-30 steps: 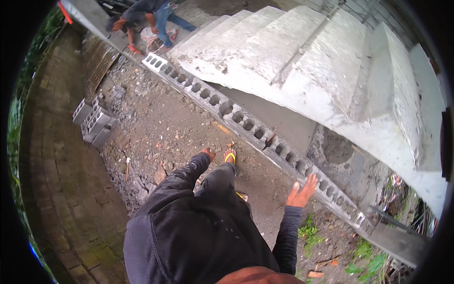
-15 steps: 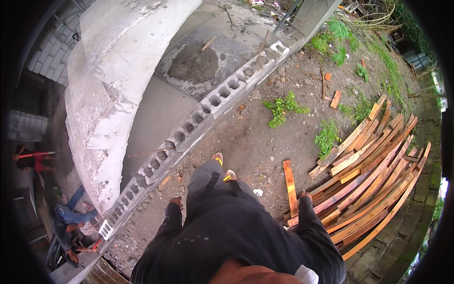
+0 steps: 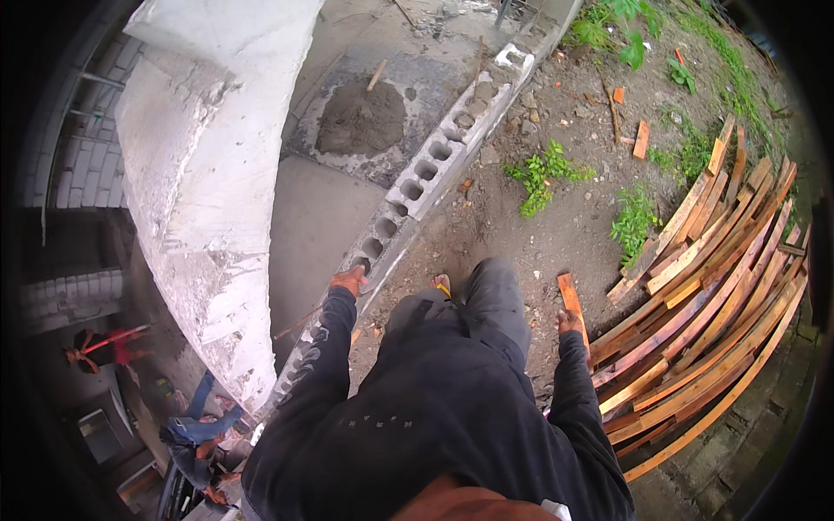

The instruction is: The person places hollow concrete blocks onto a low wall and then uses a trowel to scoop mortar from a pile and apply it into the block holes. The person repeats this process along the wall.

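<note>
My left hand [image 3: 350, 280] is on a row of hollow grey concrete blocks [image 3: 421, 171], fingers bent over the top. My right hand [image 3: 569, 321] hangs low, loosely curved with nothing visible in it, over or beside a loose wooden plank [image 3: 569, 291]; whether it touches the plank I cannot tell. A foot in a yellow-strapped sandal [image 3: 441, 286] shows on the dirt between my hands.
A pale concrete stair structure [image 3: 208, 156] rises beyond the blocks, with a mortar mound [image 3: 356, 122] alongside. A pile of timber [image 3: 704, 313] and leafy plants [image 3: 539, 178] are right. Two people [image 3: 195, 443] [image 3: 91, 347] are at lower left, one with something red.
The view has swung round toward the timber pile. My left hand has risen from beside my leg onto the block row since half a second ago; one leg has moved.
</note>
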Demonstrator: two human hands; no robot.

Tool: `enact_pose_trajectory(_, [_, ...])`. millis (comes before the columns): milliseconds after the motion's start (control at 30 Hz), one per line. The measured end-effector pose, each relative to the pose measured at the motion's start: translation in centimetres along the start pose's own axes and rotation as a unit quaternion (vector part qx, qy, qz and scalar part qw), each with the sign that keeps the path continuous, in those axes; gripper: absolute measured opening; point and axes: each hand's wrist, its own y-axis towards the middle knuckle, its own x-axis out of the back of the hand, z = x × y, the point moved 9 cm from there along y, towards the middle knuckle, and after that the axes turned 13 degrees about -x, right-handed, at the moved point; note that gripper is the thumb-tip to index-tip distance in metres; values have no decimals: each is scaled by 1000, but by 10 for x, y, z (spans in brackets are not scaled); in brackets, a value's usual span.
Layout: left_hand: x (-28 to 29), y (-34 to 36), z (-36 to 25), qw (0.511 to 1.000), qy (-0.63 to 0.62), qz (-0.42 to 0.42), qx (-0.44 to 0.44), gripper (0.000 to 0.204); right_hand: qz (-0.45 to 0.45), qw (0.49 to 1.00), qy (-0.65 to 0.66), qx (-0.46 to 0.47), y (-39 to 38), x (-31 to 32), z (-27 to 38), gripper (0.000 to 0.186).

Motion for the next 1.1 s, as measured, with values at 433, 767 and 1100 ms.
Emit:
enact_pose_trajectory(433, [183, 217, -87, 948, 265, -64, -165, 6, 212, 933, 91, -276, 25, -27, -109, 36])
enact_pose_trajectory(767, [207, 361, -185, 995, 89, -42, -3, 12, 247, 857, 57, -449, -23, 94, -97, 45])
enact_pose_trajectory(1100, [118, 192, -7, 869, 324, 323, 186, 36, 206, 932, 247, -167, 215, 65, 110, 37])
